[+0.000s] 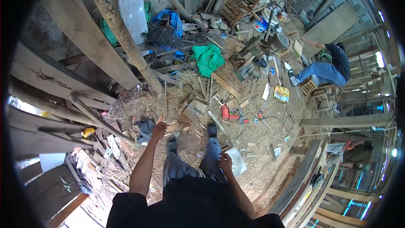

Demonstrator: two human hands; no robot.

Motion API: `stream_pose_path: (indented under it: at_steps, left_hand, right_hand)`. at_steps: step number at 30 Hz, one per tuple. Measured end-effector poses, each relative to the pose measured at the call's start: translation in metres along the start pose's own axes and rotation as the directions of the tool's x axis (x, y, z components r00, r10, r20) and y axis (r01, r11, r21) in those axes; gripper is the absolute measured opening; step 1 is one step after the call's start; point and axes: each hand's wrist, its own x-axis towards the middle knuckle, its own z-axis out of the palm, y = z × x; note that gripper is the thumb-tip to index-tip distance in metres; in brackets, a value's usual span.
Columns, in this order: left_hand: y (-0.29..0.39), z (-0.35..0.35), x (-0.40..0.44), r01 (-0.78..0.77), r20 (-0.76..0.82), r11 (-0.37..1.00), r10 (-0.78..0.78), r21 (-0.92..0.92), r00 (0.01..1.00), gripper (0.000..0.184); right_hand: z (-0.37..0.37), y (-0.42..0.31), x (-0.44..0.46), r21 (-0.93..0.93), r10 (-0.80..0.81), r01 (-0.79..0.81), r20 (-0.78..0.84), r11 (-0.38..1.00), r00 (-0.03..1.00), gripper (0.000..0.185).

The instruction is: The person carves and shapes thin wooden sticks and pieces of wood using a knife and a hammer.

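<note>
The crumpled sheet [208,60] on the straw was bright green. The power tool [229,112] was red. The tarp [171,20] was blue, and the shiny packet [281,94] was gold. The wearer's trousers [181,166] were gray, and the shirt [194,207] was black.

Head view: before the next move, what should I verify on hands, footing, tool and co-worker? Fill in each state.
1. Left hand holding the wood piece: cannot tell; they overlap in view.
2. Right hand apart from the red power tool: ok, it is by the right thigh.
3. Footing clear: not ok; a pale strip lies beside the right foot.
4. Red power tool switched off: cannot tell.
5. Co-worker away from both hands: ok, across the work area.
</note>
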Motion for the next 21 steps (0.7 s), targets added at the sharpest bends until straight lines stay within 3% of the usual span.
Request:
stream_pose_path:
  at_steps: [2,3,5,6,7,8,9,10,11,12,13,14,16,18,21]
  left_hand:
    - [-0.022,0.019,-0.019,-0.300,-0.041,0.953,0.299,-0.037,0.953,0.017]
    - [-0.051,0.015,-0.041,-0.228,-0.083,0.968,0.237,0.099,0.968,0.015]
    - [-0.097,0.057,-0.050,-0.233,-0.121,0.939,0.269,0.252,0.955,0.015]
    - [-0.116,0.083,-0.054,-0.251,-0.118,0.910,0.304,0.331,0.945,0.015]
    - [-0.131,0.102,-0.080,-0.208,-0.162,0.921,0.272,0.331,0.948,0.015]
    - [-0.144,0.122,-0.105,0.080,-0.217,0.988,-0.106,-0.129,0.970,0.017]
    - [-0.155,0.136,-0.128,0.327,-0.100,0.761,-0.454,-0.561,0.885,0.019]
    - [-0.145,0.154,-0.134,0.586,-0.019,0.598,-0.709,-0.546,0.705,0.018]
    - [-0.136,0.193,-0.154,0.536,0.012,0.531,-0.703,-0.656,0.711,0.022]
    - [-0.123,0.215,-0.154,0.489,-0.082,0.618,-0.667,-0.616,0.741,0.021]
    - [-0.113,0.229,-0.146,0.468,-0.052,0.598,-0.650,-0.651,0.758,0.020]
    - [-0.091,0.245,-0.135,0.444,-0.090,0.653,-0.617,-0.614,0.782,0.022]
    - [-0.057,0.278,-0.104,0.227,-0.133,0.536,-0.551,-0.813,0.824,0.019]
    - [-0.016,0.293,-0.064,0.243,-0.161,0.620,-0.522,-0.746,0.838,0.018]
    - [-0.010,0.318,-0.003,0.193,-0.124,0.656,-0.404,-0.730,0.906,0.018]
  right_hand:
    - [-0.008,-0.001,0.008,0.002,-0.156,0.157,-0.073,0.988,0.985,0.020]
    - [0.003,0.013,0.013,-0.028,-0.104,0.105,0.036,0.994,0.994,0.020]
    - [-0.024,0.019,0.059,-0.176,-0.440,0.442,0.052,0.880,0.896,0.020]
    - [-0.045,0.020,0.091,-0.186,-0.458,0.467,0.090,0.864,0.884,0.020]
    - [-0.053,0.023,0.112,-0.274,-0.444,0.501,0.246,0.821,0.862,0.019]
    - [-0.058,0.027,0.139,-0.346,-0.413,0.549,0.395,0.761,0.821,0.019]
    - [-0.062,0.035,0.169,-0.280,-0.193,0.364,0.492,0.888,0.849,0.018]
    - [-0.070,0.044,0.198,-0.254,0.045,0.129,0.582,0.958,0.812,0.017]
    - [-0.086,0.025,0.232,-0.126,0.144,-0.084,0.612,0.988,0.778,0.017]
    - [-0.094,0.026,0.246,0.048,0.045,-0.095,0.623,0.994,0.781,0.017]
    - [-0.095,0.022,0.261,-0.064,0.105,-0.083,0.589,0.994,0.801,0.017]
    - [-0.098,0.009,0.273,-0.139,0.221,-0.173,0.555,0.975,0.802,0.017]
    - [-0.093,0.014,0.301,-0.129,0.241,-0.204,0.574,0.971,0.783,0.016]
    - [-0.071,0.027,0.321,-0.135,0.298,-0.270,0.568,0.953,0.767,0.016]
    - [-0.018,0.041,0.344,-0.195,0.278,-0.200,0.589,0.960,0.759,0.016]
